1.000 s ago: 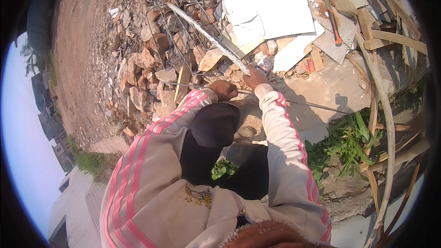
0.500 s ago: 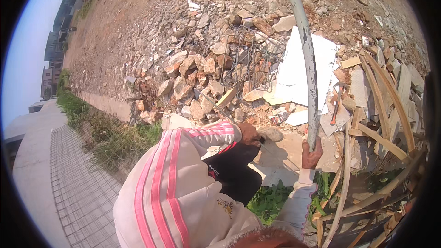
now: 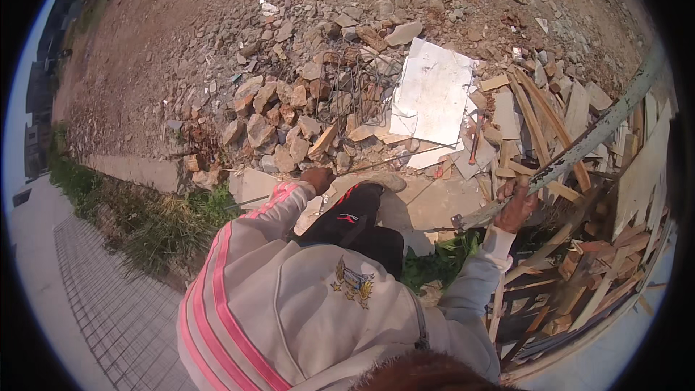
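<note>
My left hand (image 3: 318, 179) is closed round a thin metal rod (image 3: 384, 164), which slants from beside my knee up toward the white board. On the right, my right hand (image 3: 517, 205) grips a long pipe (image 3: 594, 138) with peeling grey paint, near its lower end. The pipe leans up and away to the right, over a heap of scrap wood. Its far end runs out at the picture's rim. Between my hands are my bent leg in black trousers (image 3: 351, 217) and a pale slab (image 3: 427, 206).
Broken bricks and stones (image 3: 271, 112) lie ahead, with bent wire (image 3: 351, 87) among them. A white board (image 3: 434, 90) and an orange-handled hammer (image 3: 475, 141) rest on the rubble. Splintered wood (image 3: 557, 127) fills the right. Grass (image 3: 137, 210) and wire mesh (image 3: 116, 297) lie left.
The pipe has swung from nearly upright to a steep lean toward the right. My left hand has moved left and the rod has turned. My head view has shifted right.
</note>
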Demonstrator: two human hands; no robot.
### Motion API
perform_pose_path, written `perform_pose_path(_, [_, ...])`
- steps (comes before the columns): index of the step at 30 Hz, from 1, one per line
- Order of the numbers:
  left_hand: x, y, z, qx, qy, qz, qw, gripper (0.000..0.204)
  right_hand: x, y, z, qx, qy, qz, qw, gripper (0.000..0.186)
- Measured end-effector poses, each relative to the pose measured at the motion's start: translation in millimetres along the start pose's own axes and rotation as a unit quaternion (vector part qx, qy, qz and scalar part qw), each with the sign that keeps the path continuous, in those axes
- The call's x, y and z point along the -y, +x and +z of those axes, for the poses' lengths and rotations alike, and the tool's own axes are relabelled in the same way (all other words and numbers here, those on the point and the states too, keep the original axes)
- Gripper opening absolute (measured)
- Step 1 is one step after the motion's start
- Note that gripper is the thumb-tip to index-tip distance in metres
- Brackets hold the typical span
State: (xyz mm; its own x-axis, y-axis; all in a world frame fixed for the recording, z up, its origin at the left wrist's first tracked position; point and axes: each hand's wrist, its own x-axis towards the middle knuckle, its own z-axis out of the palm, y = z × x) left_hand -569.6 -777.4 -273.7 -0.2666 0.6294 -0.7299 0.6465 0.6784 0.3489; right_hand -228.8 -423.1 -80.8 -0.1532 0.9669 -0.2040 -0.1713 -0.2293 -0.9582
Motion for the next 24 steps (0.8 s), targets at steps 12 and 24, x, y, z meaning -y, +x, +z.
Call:
perform_pose_path(12, [-88.1,56.6,-59.0,-0.117,-0.416,0.140,0.891,0.032,51.3,-149.6,-72.2,-0.083,-0.262,0.137,0.952,0.028])
perform_pose_path(24, [-223.0,1.9,-128.2,-0.026,-0.563,0.243,0.789,0.029,60.9,-191.9,-90.1,-0.014,0.442,0.154,0.883,0.042])
